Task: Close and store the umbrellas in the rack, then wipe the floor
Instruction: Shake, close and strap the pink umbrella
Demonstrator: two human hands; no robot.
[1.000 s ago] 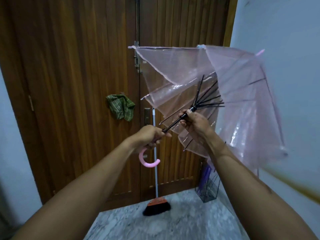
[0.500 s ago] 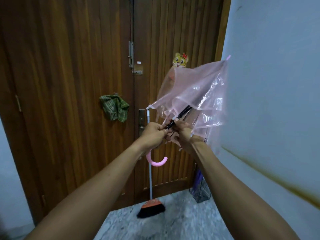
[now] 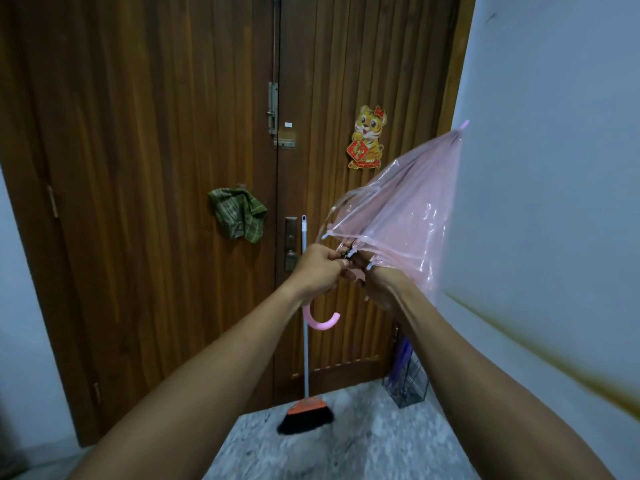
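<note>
The fingers of the left hand [image 3: 318,268] are seen curled tightly round the dark shaft of a pink umbrella [image 3: 398,230], just above its hooked handle [image 3: 322,321], which hangs below the fist. The right hand [image 3: 381,285] is held just beside it, its fingers curled in among the gathered rib tips at the lower edge of the canopy [image 3: 419,199] and partly hidden by the plastic. The canopy, a glossy, translucent pink film, is folded into a loose cone and tilted up to the right, its tip raised against the pale wall [image 3: 554,168]. Below the right forearm, a wire rack [image 3: 410,389] is stood on the floor [image 3: 346,445] of mottled grey stone, in the corner where door meets wall, with a purple umbrella [image 3: 401,358] held upright inside. A broom [image 3: 304,362] with a pale pole, orange head and black bristles is leaned against the ribbed wooden door [image 3: 156,168]. A crumpled green checked cloth [image 3: 239,216] is hung on the door, and a tiger sticker [image 3: 369,136] is fixed higher up.
</note>
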